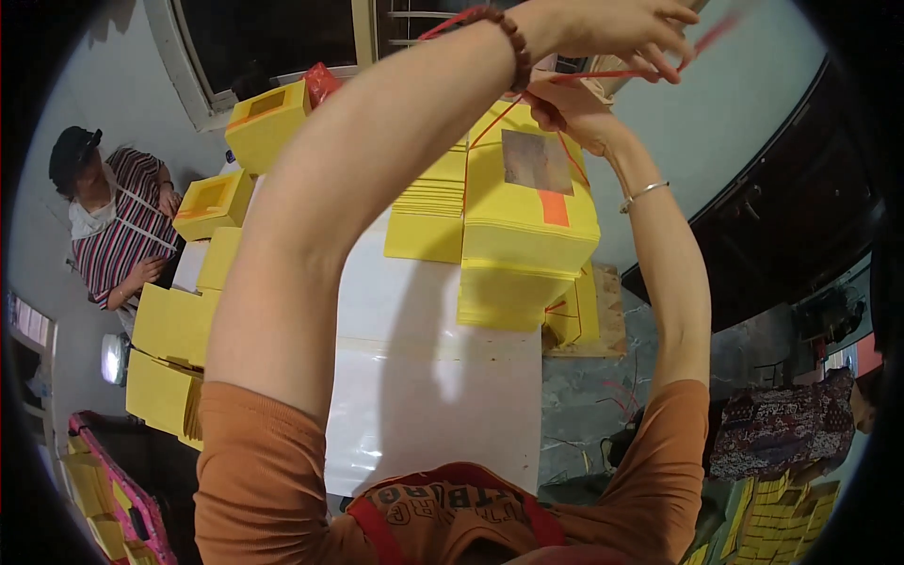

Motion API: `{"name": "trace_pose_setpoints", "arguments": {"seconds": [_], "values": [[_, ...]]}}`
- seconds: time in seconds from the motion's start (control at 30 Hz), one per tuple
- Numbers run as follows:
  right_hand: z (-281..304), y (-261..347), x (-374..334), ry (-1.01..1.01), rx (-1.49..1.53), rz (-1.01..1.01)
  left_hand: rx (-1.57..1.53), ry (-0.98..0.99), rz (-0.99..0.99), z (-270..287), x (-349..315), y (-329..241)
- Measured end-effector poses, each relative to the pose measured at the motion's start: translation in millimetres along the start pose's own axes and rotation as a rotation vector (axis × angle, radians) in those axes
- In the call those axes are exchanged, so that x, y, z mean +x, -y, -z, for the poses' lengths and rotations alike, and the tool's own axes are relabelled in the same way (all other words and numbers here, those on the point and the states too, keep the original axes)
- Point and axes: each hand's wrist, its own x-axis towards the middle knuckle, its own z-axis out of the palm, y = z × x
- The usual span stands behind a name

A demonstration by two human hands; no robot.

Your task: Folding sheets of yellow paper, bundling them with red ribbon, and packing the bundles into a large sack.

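Note:
A tall stack of yellow paper sheets [527, 235] stands on a white table [424, 377], with a brownish square and an orange patch on its top sheet. Thin red string [603, 75] runs around the stack and up to both hands. My left hand [617, 28], with a bead bracelet on the wrist, is raised above the stack's far side and pinches the string. My right hand [570, 108], with a thin metal bangle on the wrist, rests at the stack's far top edge and grips the same string.
A lower pile of yellow sheets [428, 212] lies left of the stack. Yellow paper bundles [217, 202] line the table's left side. A person in a striped shirt [118, 231] works at far left. More tied yellow stacks [579, 315] sit on a wooden board at right.

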Motion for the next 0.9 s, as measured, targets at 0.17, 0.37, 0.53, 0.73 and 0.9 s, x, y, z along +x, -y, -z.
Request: {"name": "trace_pose_setpoints", "arguments": {"seconds": [0.17,0.37,0.53,0.73,0.9], "values": [[1.7,-9.7,6.3,-0.075,0.086,0.119,0.536,-0.116,0.031,71.0,-41.1,64.4],[20.9,-15.0,5.1,0.099,0.418,0.164,0.924,-0.159,0.090,92.3,-82.1,64.9],[14.1,-13.8,-1.6,-0.036,0.310,0.120,0.728,0.007,0.055,46.3,-97.0,35.0],[-1.6,-7.6,3.3,-0.426,-1.141,0.870,0.270,-0.409,0.207,68.9,-82.0,88.8],[-2.7,-8.3,4.1,-0.669,-1.491,1.077,0.084,-0.244,0.261,74.3,-79.1,95.5]]}}
